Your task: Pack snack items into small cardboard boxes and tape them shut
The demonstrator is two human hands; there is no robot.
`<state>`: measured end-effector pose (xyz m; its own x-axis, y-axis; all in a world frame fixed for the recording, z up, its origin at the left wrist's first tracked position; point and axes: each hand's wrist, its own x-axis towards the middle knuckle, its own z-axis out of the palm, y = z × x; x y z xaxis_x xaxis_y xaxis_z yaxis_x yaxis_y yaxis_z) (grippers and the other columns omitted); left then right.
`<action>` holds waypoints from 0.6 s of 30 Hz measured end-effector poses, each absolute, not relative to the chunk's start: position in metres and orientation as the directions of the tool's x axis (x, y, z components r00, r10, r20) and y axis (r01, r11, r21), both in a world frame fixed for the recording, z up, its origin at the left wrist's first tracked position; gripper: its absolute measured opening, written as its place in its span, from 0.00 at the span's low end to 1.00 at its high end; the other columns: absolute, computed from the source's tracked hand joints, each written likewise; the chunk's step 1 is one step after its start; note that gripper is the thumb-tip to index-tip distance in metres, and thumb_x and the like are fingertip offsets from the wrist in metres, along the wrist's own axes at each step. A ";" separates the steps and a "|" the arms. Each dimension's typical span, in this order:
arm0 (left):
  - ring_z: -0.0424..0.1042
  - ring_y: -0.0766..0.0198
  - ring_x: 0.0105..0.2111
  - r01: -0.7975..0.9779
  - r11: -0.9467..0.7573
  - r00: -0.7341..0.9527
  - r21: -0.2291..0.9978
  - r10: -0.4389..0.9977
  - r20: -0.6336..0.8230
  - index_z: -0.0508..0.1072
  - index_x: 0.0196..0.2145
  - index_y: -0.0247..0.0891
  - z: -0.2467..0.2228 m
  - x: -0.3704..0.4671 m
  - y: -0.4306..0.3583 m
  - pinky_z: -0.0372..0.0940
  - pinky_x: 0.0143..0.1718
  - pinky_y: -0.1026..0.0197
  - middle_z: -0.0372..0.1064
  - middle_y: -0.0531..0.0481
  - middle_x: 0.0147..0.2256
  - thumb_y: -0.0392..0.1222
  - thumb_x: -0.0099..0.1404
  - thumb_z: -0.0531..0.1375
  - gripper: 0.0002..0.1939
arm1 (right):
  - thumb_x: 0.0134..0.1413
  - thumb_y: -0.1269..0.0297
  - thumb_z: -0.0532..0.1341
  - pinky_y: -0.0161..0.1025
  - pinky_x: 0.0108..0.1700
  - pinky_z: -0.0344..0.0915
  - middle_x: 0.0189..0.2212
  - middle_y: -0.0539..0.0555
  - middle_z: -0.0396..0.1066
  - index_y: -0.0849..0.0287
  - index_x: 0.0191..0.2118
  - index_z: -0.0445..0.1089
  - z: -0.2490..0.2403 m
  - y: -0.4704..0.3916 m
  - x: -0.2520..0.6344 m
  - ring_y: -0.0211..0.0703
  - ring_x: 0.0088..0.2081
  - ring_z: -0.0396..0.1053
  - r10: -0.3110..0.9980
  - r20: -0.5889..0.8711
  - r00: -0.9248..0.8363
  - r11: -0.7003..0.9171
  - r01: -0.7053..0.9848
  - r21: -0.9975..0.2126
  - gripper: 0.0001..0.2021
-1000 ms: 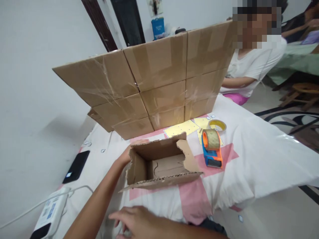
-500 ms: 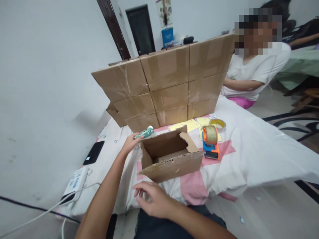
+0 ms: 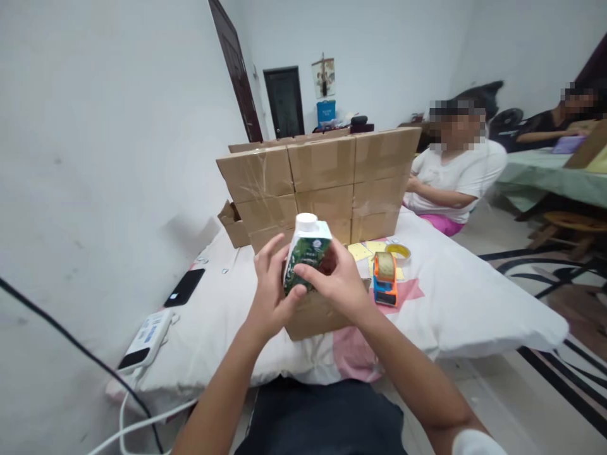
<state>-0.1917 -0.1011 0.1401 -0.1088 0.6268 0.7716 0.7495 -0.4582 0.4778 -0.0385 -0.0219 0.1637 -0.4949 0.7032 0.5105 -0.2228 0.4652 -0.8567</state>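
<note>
Between left hand [image 3: 272, 287] and right hand [image 3: 339, 283], I hold the carton [image 3: 309, 256], slightly tilted, cap [image 3: 306, 220] up, both hands wrapped round its sides. Just below the grip is the box [image 3: 315, 319], mostly hidden. Pickup looks done; carton not yet set down. Can't tell if it's been opened. Right of the grip, dispenser [image 3: 385, 284] sits untouched; cardboard wall [image 3: 322, 163] stands behind.

Capped carton [image 3: 309, 248]: one; wearer's hands on it: two, left hand [image 3: 272, 275], right hand [image 3: 344, 278]; cardboard box [image 3: 313, 319] behind the hands: one; box stack [image 3: 322, 165] front faces: nine, three rows of three; tape rolls [image 3: 386, 266]: two, one loaded, one loose; tape dispenser [image 3: 382, 286]: one; power strip [image 3: 149, 332]: one; doors [image 3: 283, 101]: two; wall scroll [image 3: 323, 77]: one; other persons [image 3: 455, 167]: two.
</note>
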 end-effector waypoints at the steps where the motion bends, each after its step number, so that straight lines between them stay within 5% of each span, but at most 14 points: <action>1: 0.50 0.45 0.69 0.793 -0.425 -0.083 0.437 0.635 0.768 0.61 0.65 0.45 0.139 -0.192 -0.104 0.45 0.69 0.40 0.51 0.38 0.68 0.66 0.70 0.53 0.34 | 0.55 0.54 0.69 0.37 0.37 0.70 0.41 0.55 0.75 0.58 0.56 0.64 0.169 -0.017 -0.035 0.42 0.37 0.73 0.681 0.538 -0.498 0.526 -0.180 -0.832 0.26; 3: 0.44 0.45 0.71 0.819 -0.310 -0.169 0.484 0.675 0.718 0.59 0.66 0.46 0.132 -0.202 -0.103 0.41 0.70 0.38 0.46 0.39 0.70 0.63 0.70 0.54 0.33 | 0.56 0.56 0.68 0.36 0.38 0.68 0.40 0.53 0.74 0.58 0.57 0.62 0.180 -0.004 -0.025 0.42 0.38 0.73 0.601 0.572 -0.558 0.660 -0.057 -0.749 0.27; 5: 0.46 0.44 0.71 0.749 -0.171 -0.317 0.641 0.756 0.573 0.59 0.66 0.45 0.122 -0.216 -0.099 0.46 0.69 0.37 0.47 0.38 0.70 0.56 0.66 0.61 0.35 | 0.56 0.57 0.68 0.36 0.39 0.66 0.43 0.53 0.75 0.58 0.58 0.61 0.193 0.011 -0.016 0.42 0.39 0.73 0.482 0.557 -0.676 0.792 0.064 -0.607 0.28; 9: 0.62 0.46 0.65 0.459 -0.044 -0.278 0.887 0.941 0.191 0.62 0.66 0.41 0.108 -0.235 -0.094 0.59 0.64 0.40 0.61 0.40 0.66 0.39 0.60 0.57 0.35 | 0.53 0.58 0.68 0.37 0.39 0.63 0.44 0.57 0.76 0.61 0.54 0.67 0.208 0.030 -0.022 0.48 0.42 0.74 0.271 0.234 -0.934 0.948 0.216 -0.234 0.24; 13: 0.63 0.50 0.64 0.458 -0.040 -0.273 0.888 0.944 0.183 0.73 0.58 0.41 0.103 -0.239 -0.105 0.53 0.68 0.43 0.68 0.46 0.62 0.34 0.55 0.52 0.32 | 0.50 0.67 0.66 0.39 0.35 0.65 0.44 0.63 0.78 0.64 0.51 0.72 0.189 0.027 -0.049 0.54 0.41 0.77 0.241 -0.216 -0.946 0.970 0.245 0.013 0.21; 18: 0.63 0.49 0.64 0.437 -0.035 -0.290 0.899 0.940 0.178 0.77 0.54 0.44 0.088 -0.241 -0.124 0.54 0.68 0.41 0.70 0.47 0.59 0.39 0.62 0.51 0.26 | 0.50 0.71 0.66 0.44 0.39 0.70 0.45 0.65 0.78 0.65 0.50 0.74 0.154 0.019 -0.071 0.59 0.44 0.78 0.260 -0.406 -0.876 0.966 0.235 0.113 0.19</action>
<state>-0.2406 -0.1242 0.0878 -0.2896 0.9405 0.1778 0.4370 -0.0353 0.8988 -0.0710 0.0189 0.1537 -0.8758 0.2604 -0.4064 0.2346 0.9655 0.1129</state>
